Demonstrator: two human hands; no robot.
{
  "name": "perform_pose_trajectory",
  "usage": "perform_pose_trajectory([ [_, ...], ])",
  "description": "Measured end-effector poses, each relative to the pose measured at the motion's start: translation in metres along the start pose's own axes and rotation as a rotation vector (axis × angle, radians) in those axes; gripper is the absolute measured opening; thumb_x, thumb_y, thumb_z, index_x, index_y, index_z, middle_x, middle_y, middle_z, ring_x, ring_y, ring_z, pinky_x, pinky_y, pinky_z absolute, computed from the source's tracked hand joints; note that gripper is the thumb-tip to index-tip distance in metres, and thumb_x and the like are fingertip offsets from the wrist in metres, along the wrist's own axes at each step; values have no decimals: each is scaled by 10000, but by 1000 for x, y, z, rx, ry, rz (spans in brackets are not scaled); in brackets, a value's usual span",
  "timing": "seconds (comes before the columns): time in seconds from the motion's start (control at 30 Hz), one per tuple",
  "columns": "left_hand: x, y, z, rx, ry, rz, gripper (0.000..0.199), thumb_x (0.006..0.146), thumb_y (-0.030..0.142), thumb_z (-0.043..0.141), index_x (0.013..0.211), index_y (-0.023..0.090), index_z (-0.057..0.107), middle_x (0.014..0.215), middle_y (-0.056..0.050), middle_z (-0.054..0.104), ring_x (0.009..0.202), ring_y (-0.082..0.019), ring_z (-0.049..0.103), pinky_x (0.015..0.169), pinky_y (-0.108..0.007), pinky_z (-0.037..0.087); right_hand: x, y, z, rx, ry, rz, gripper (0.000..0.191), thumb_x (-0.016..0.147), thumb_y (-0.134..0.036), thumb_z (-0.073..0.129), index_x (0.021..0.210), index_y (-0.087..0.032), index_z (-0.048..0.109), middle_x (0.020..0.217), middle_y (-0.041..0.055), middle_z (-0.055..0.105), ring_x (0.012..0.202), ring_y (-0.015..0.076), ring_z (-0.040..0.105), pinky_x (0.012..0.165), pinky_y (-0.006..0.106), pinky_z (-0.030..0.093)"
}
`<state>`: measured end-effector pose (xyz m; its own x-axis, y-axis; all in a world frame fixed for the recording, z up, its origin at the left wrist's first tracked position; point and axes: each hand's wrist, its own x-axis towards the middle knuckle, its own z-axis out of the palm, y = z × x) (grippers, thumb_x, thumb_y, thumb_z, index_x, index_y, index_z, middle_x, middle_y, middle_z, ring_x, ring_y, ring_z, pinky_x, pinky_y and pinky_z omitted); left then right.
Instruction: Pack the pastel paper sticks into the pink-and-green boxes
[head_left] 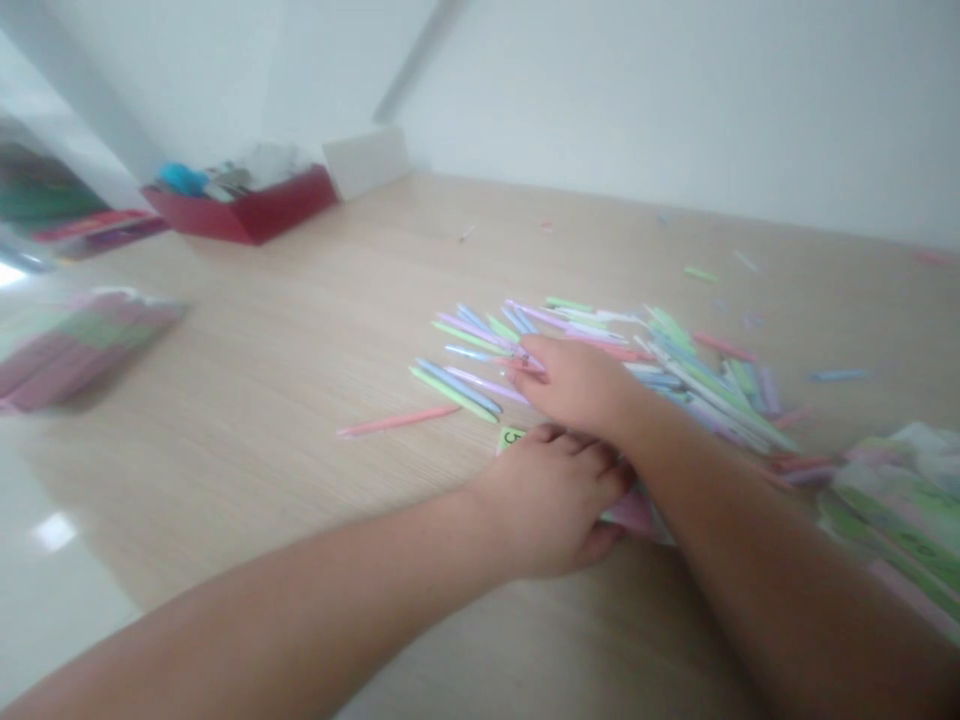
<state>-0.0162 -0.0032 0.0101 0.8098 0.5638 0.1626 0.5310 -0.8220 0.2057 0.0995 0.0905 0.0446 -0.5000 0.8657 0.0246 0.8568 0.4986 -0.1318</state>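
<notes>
A loose pile of slim pastel pens point(720, 395) lies on the table in blue, green, purple, white and coral. My right hand point(577, 385) reaches over to the pile's left part, its fingers closed around a few pens point(480, 335) whose tips point left. Just below it, partly under the right wrist, my left hand point(551, 500) is curled over a green and pink packet point(512, 437) with a "5" printed on its corner. Most of that packet is hidden by the hand. Several more pens point(457, 390) and a coral pen point(397, 421) lie left of my hands.
Green and pink packets point(900, 520) lie at the right edge, and a stack of similar packets point(90, 345) at the left. A red box point(255, 210) with mixed items stands at the back left beside a white panel point(367, 160). Scattered pens lie near the white wall point(675, 100).
</notes>
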Motion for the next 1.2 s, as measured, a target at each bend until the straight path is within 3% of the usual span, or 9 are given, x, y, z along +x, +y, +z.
perform_pose_trajectory([
  [0.27,1,-1,2,23,-4,-5,468,988,429,582,1341,133,666,1360,-148,688,1273,-340,629,1115,-508,488,3,-13,6,85,-43,-100,272,1047,-438,504,1100,-270,711,1093,56,794,933,241,701,680,307,370],
  [0.47,0,-1,6,-8,-37,-44,541,1012,452,513,1428,123,617,1413,-162,667,1275,-361,648,1107,-529,516,6,-21,10,95,-86,-155,226,1001,-448,587,1032,-264,715,1056,54,789,921,244,697,665,304,367],
  [0.77,2,1,2,-68,-43,-77,515,983,432,561,1402,142,632,1525,-150,584,1377,-368,577,1181,-525,472,8,-21,8,53,-123,-141,204,971,-392,611,1081,-281,743,1119,66,797,973,273,719,710,315,429],
  [1.03,1,-1,4,-20,-19,-24,488,974,435,594,1332,112,671,1371,-176,680,1282,-362,633,1134,-525,494,5,-20,1,40,-162,-85,193,951,-367,620,1077,-292,747,1054,61,805,910,265,727,670,311,418],
  [1.2,0,-1,3,10,31,8,501,955,417,637,1352,112,654,1389,-161,663,1312,-341,596,1128,-486,487,2,-14,-8,49,-211,-59,224,924,-323,628,1106,-324,757,1018,46,804,832,256,715,653,324,420],
])
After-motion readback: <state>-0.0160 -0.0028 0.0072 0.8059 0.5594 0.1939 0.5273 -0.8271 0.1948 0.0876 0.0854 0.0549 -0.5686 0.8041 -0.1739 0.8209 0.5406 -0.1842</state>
